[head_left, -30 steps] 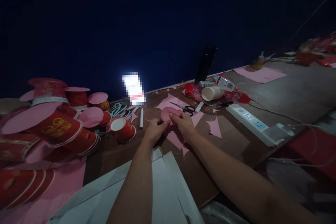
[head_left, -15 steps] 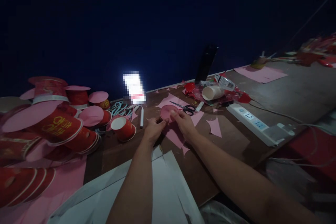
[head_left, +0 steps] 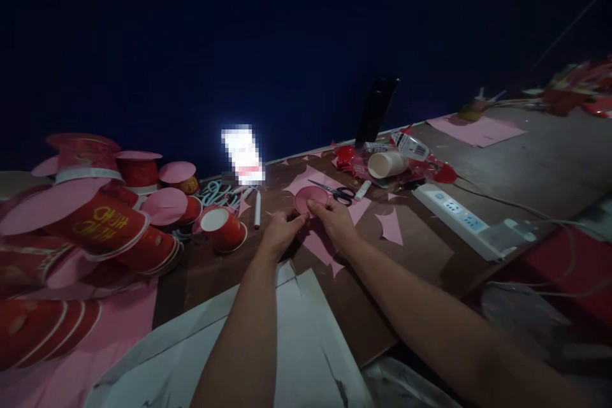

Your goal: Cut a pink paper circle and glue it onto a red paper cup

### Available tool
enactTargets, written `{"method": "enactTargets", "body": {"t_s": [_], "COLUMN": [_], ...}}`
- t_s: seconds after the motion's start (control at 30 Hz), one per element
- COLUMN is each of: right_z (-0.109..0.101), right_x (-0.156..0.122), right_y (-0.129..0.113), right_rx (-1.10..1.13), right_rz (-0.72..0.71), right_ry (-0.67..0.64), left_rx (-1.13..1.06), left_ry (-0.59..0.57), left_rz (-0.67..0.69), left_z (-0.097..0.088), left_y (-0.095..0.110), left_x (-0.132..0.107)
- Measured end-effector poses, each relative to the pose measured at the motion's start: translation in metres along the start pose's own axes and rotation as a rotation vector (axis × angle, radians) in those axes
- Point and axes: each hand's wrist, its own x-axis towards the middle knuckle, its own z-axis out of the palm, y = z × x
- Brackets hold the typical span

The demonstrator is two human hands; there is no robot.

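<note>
Between my two hands is a round pink disc [head_left: 306,196], its edge slightly darker, like a paper circle with a rim. My left hand [head_left: 283,231] pinches its near left edge between thumb and fingers. My right hand [head_left: 337,222] grips the near right side, thumb lying on top of the disc. Beneath it lies a cut pink paper sheet [head_left: 313,242]. Black-handled scissors [head_left: 343,195] rest just beyond my right hand, with a small white glue-stick-like tube [head_left: 363,190] beside them. A red paper cup [head_left: 230,229] lies tilted to the left of my left hand.
Several red cups with pink discs [head_left: 109,223] are piled at the left. A blurred bright screen [head_left: 243,153] stands at the back, near a white marker [head_left: 257,209]. Right are a cream cup [head_left: 387,166], a power strip [head_left: 454,220] and paper scraps [head_left: 392,227]. White cardboard [head_left: 310,331] lies in front.
The view has shifted slightly. My right thumb has slid a little down and left on the disc, toward its near edge. Both hands keep hold of it.
</note>
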Motion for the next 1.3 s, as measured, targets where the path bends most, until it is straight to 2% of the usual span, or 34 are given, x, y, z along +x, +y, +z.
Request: {"method": "enactTargets", "body": {"t_s": [0.13, 0.3, 0.57, 0.7, 0.9, 1.1, 1.3], "right_z": [-0.003, -0.002, 0.000, -0.001, -0.003, -0.006, -0.007], "right_x": [-0.001, 0.000, 0.000, -0.001, 0.002, 0.010, 0.003], "right_y": [-0.003, -0.001, -0.003, -0.005, -0.006, 0.005, -0.004], "right_rx": [-0.019, -0.058, -0.201, -0.118, 0.110, 0.008, 0.047], "right_rz": [0.000, -0.050, -0.029, -0.019, -0.021, -0.047, -0.032], "right_ry": [-0.011, -0.102, -0.033, -0.063, -0.072, 0.004, -0.067], "left_rx": [0.040, 0.048, 0.084, 0.147, 0.306, 0.388, 0.346], "left_ry": [0.027, 0.050, 0.041, 0.074, 0.047, 0.013, 0.045], "left_rz": [0.017, 0.054, 0.112, 0.112, 0.132, 0.076, 0.098], "left_z": [-0.002, -0.004, -0.004, -0.005, -0.001, 0.003, 0.001], "left_y": [-0.004, -0.006, -0.003, -0.003, 0.005, 0.018, 0.010], "left_x": [0.004, 0.005, 0.003, 0.004, -0.001, -0.009, -0.005]}}
